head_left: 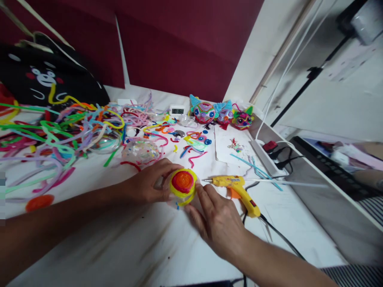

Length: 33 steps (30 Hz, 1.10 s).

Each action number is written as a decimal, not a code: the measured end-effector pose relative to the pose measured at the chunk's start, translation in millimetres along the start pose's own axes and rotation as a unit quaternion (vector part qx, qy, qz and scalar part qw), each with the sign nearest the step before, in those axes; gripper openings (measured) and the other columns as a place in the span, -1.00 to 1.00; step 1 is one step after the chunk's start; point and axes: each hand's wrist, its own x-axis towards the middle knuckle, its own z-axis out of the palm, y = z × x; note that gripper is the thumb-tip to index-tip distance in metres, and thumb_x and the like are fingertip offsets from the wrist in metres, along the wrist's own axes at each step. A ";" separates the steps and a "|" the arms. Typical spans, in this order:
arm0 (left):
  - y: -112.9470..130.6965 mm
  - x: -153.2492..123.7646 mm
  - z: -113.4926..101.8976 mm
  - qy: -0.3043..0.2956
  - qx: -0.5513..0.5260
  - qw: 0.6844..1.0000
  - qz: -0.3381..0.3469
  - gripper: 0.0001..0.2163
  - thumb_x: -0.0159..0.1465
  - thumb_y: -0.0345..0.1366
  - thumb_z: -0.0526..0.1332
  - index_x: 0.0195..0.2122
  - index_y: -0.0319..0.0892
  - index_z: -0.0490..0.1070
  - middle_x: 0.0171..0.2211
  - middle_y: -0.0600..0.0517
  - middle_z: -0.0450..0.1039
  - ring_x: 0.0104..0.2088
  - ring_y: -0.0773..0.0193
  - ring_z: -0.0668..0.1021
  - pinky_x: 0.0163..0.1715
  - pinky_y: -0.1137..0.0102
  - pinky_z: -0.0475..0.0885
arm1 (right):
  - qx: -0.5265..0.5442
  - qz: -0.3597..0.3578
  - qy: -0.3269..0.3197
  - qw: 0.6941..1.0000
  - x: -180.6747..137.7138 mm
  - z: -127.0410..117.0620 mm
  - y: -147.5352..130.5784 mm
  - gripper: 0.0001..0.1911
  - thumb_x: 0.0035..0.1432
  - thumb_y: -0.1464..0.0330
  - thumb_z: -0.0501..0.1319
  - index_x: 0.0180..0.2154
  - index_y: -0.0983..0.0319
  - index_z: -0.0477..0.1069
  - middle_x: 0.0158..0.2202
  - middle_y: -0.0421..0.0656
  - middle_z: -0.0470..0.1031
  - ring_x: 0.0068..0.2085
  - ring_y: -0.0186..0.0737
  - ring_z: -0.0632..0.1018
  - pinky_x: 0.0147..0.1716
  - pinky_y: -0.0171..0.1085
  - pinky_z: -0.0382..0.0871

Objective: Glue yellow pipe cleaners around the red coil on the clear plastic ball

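A clear ball (172,199), apparently plastic, sits between my hands just above or on the white table. Its top bears a coil of pipe cleaner (183,182), orange in the middle, then red, then yellow. My left hand (154,181) grips the ball from the left, thumb and fingers around its side. From the right, my right hand (217,215) presses its fingers and thumb to the ball near the yellow edge. Close beyond the right hand lies a yellow hot glue gun (236,185), nozzle pointing left, with a glue stick in its back.
Loose pipe cleaners (60,135) heap at the left, before a black bag (56,75). Finished decorated balls (205,111) stand at the back near a small digital clock (177,110). A power strip (267,159) lies along the right board, and the glue gun's cord (281,235) runs forward.
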 end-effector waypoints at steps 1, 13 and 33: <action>-0.7 -3.4 2.8 0.016 0.015 1.000 -0.003 -0.29 0.24 0.29 0.48 0.34 0.07 0.60 0.10 -0.05 0.69 0.10 -0.14 0.70 0.27 0.04 0.62 | 0.001 0.001 -0.002 1.000 0.3 -0.6 0.8 -0.40 0.76 0.28 0.00 0.14 0.67 0.65 -0.26 0.19 0.72 -0.36 0.06 0.80 -0.45 -0.10 0.77; -12.7 -13.8 11.7 0.003 0.018 0.999 0.034 -0.16 0.39 0.28 0.44 0.62 0.13 0.33 0.55 -0.14 0.43 0.57 -0.25 0.44 0.59 -0.10 0.38 | 0.007 0.016 -0.046 0.999 -3.4 0.8 4.8 -0.49 0.72 0.28 0.07 0.22 0.57 0.62 -0.14 0.21 0.76 -0.28 0.04 0.80 -0.35 -0.10 0.81; 3.4 -19.7 15.3 -0.024 0.078 0.994 0.075 -0.25 0.55 0.22 0.34 0.66 0.22 0.14 0.50 -0.11 0.29 0.49 -0.16 0.44 0.60 -0.09 0.31 | 0.053 0.059 -0.125 0.989 -0.5 -4.6 11.2 -0.52 0.60 0.39 0.22 0.37 0.53 0.56 -0.05 0.20 0.75 -0.24 0.09 0.82 -0.32 -0.07 0.73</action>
